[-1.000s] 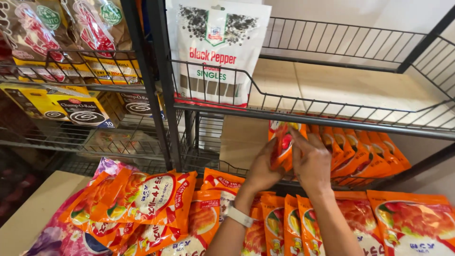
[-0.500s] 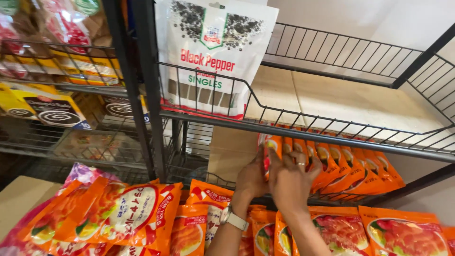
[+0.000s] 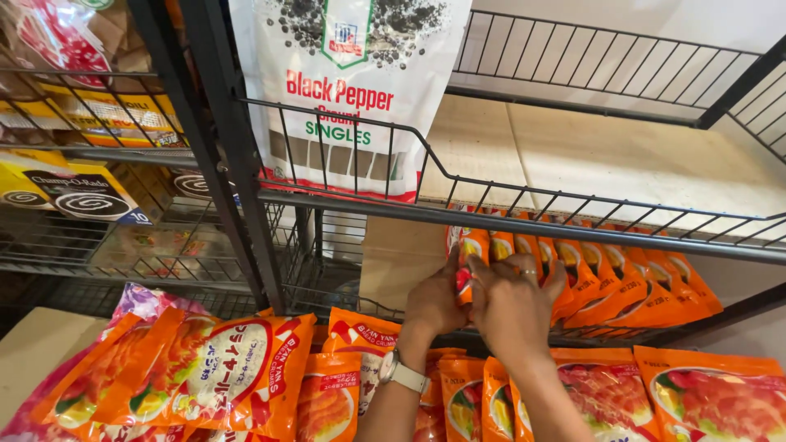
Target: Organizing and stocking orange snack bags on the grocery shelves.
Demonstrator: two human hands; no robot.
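Both hands close on one orange packet point(image 3: 465, 260) standing upright at the near end of a packet row point(image 3: 610, 278) on the wire shelf point(image 3: 524, 223). The left hand point(image 3: 434, 301) pinches its left edge and the right hand point(image 3: 512, 307) wraps its fingers point(image 3: 532, 263) over the front, hiding most of it; the shelf rail cuts off its top

The orange packets point(image 3: 598, 270) are glossy plastic film; the black wire shelf point(image 3: 524, 221) is matt-coated metal, boards beneath smooth.
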